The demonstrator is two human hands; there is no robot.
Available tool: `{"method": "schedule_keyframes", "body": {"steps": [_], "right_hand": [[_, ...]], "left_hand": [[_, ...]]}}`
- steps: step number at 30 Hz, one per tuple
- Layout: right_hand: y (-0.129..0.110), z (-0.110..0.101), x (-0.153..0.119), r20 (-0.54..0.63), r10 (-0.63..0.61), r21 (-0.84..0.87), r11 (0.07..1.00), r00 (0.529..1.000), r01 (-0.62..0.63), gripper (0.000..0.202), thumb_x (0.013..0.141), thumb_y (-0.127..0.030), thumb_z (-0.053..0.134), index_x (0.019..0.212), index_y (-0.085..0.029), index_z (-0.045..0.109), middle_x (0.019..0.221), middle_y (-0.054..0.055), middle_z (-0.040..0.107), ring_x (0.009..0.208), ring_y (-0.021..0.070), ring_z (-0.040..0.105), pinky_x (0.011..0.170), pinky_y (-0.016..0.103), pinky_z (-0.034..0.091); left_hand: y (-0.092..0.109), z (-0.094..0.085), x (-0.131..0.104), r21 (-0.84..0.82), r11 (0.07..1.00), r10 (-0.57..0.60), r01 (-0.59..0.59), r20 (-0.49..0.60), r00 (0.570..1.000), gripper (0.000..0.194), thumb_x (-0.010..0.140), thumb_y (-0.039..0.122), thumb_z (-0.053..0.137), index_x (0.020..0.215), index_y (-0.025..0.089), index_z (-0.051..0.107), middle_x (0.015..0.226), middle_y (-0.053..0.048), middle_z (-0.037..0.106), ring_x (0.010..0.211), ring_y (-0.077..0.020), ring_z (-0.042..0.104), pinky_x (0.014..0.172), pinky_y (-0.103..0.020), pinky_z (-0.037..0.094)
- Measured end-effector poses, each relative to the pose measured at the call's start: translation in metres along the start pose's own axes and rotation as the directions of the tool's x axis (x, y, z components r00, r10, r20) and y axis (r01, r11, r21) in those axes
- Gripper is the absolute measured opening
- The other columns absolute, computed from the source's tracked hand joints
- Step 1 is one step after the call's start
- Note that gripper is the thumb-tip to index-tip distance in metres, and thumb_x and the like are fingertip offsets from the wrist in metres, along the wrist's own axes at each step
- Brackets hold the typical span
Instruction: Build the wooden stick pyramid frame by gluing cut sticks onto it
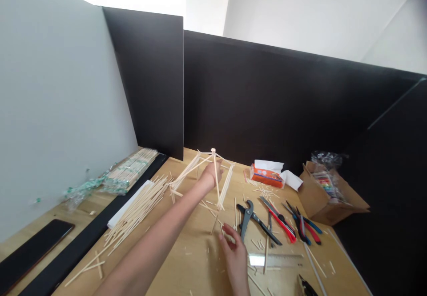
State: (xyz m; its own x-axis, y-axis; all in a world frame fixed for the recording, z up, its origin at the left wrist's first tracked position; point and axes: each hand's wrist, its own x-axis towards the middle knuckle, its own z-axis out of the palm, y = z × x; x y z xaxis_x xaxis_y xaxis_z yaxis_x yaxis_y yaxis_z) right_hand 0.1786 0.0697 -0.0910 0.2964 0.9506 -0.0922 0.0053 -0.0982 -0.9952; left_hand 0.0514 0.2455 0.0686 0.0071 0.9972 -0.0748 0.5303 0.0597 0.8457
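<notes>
Seen from your head camera, your left hand (212,174) reaches far across the wooden table (193,265) and closes its fingers around an upright stick of the stick frame (213,176), a spindly structure of thin wooden sticks standing near the black partition (267,105) at the back of the table. Your right hand (235,254) rests nearer to you, its fingers lightly curled and pinching a short stick piece (229,237) against the tabletop, just beside the black pliers (248,218). To the left, a loose spread of long sticks (140,211) fans across the table, with a wrapped bundle of sticks (128,171) behind it. Red-handled cutters (280,220) and blue-and-red pliers (305,227) lie to the right, a clear ruler (276,260) below them, and a tissue box (267,174) and a cardboard box (320,194) farther back.
</notes>
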Motion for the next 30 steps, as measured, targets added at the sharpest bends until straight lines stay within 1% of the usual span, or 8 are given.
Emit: {"method": "schedule_keyframes", "body": {"steps": [7, 11, 14, 18, 20, 23, 28, 30], "right_hand": [[0.000, -0.003, 0.000, 0.012, 0.013, 0.015, 1.000, 1.000, -0.013, 0.048, 0.069, -0.049, 0.072, 0.104, -0.017, 0.070, 0.109, 0.012, 0.070, 0.096, 0.0264, 0.066, 0.081, 0.034, 0.052], [-0.004, -0.003, -0.002, 0.011, 0.009, 0.005, 1.000, 1.000, -0.009, 0.047, 0.069, -0.049, 0.072, 0.103, -0.017, 0.070, 0.108, 0.011, 0.070, 0.096, 0.0265, 0.066, 0.079, 0.034, 0.053], [-0.005, -0.004, -0.002, 0.017, 0.000, 0.003, 1.000, 1.000, 0.000, 0.046, 0.070, -0.050, 0.071, 0.102, -0.017, 0.071, 0.107, 0.011, 0.070, 0.094, 0.0265, 0.066, 0.077, 0.034, 0.053], [-0.006, -0.004, -0.001, 0.013, 0.001, 0.006, 1.000, 1.000, -0.001, 0.045, 0.069, -0.052, 0.071, 0.099, -0.018, 0.072, 0.105, 0.010, 0.071, 0.094, 0.0270, 0.066, 0.079, 0.034, 0.053], [-0.006, -0.003, -0.001, 0.020, 0.004, 0.001, 1.000, 1.000, -0.004, 0.046, 0.069, -0.053, 0.070, 0.098, -0.017, 0.072, 0.105, 0.011, 0.071, 0.094, 0.0274, 0.066, 0.079, 0.034, 0.053], [-0.005, -0.003, 0.000, 0.035, 0.002, -0.012, 1.000, 0.999, -0.002, 0.047, 0.069, -0.053, 0.069, 0.099, -0.017, 0.072, 0.105, 0.012, 0.071, 0.096, 0.0279, 0.066, 0.079, 0.034, 0.053], [-0.006, -0.006, -0.001, 0.045, 0.000, -0.031, 1.000, 0.999, 0.002, 0.047, 0.072, -0.053, 0.066, 0.101, -0.016, 0.071, 0.109, 0.012, 0.070, 0.101, 0.0277, 0.064, 0.083, 0.034, 0.051], [-0.010, -0.009, 0.000, 0.035, 0.009, -0.051, 0.999, 0.999, -0.007, 0.048, 0.072, -0.053, 0.066, 0.101, -0.016, 0.071, 0.110, 0.012, 0.069, 0.101, 0.0282, 0.064, 0.084, 0.034, 0.051]], "left_hand": [[0.006, 0.016, 0.019, 0.025, 0.984, 0.171, -0.175, 0.119, 0.978, 0.034, 0.089, 0.033, 0.056, 0.118, 0.015, 0.054, 0.117, -0.009, 0.058, 0.099, -0.0215, 0.060, 0.083, -0.042, 0.052], [0.008, 0.018, 0.021, 0.029, 0.979, 0.199, -0.203, 0.115, 0.973, 0.033, 0.089, 0.033, 0.056, 0.117, 0.015, 0.055, 0.117, -0.009, 0.058, 0.099, -0.0219, 0.060, 0.083, -0.042, 0.052], [0.005, 0.015, 0.011, 0.025, 0.977, 0.209, -0.212, 0.101, 0.973, 0.034, 0.089, 0.033, 0.056, 0.118, 0.015, 0.055, 0.117, -0.009, 0.058, 0.099, -0.0218, 0.060, 0.083, -0.042, 0.052], [-0.005, 0.003, -0.024, 0.012, 0.970, 0.242, -0.244, 0.077, 0.967, 0.031, 0.090, 0.034, 0.055, 0.114, 0.014, 0.056, 0.110, -0.008, 0.061, 0.092, -0.0191, 0.062, 0.078, -0.039, 0.053], [-0.013, -0.006, -0.048, 0.010, 0.962, 0.271, -0.272, 0.042, 0.962, 0.025, 0.091, 0.036, 0.052, 0.100, 0.013, 0.058, 0.092, -0.004, 0.061, 0.078, -0.0149, 0.060, 0.071, -0.033, 0.051], [-0.024, -0.022, -0.088, 0.005, 0.957, 0.288, -0.288, -0.036, 0.957, 0.030, 0.096, 0.038, 0.036, 0.077, 0.019, 0.049, 0.067, 0.002, 0.048, 0.064, -0.0132, 0.048, 0.066, -0.029, 0.041], [-0.046, -0.048, -0.151, -0.088, 0.970, 0.219, -0.227, -0.088, 0.972, 0.036, 0.096, 0.046, 0.025, 0.073, 0.021, 0.036, 0.067, 0.003, 0.040, 0.062, -0.0125, 0.043, 0.061, -0.025, 0.037], [-0.061, -0.058, -0.172, -0.190, 0.970, 0.134, -0.151, -0.100, 0.986, 0.038, 0.094, 0.050, 0.027, 0.070, 0.021, 0.035, 0.067, 0.003, 0.037, 0.061, -0.0122, 0.042, 0.060, -0.024, 0.038]]}}
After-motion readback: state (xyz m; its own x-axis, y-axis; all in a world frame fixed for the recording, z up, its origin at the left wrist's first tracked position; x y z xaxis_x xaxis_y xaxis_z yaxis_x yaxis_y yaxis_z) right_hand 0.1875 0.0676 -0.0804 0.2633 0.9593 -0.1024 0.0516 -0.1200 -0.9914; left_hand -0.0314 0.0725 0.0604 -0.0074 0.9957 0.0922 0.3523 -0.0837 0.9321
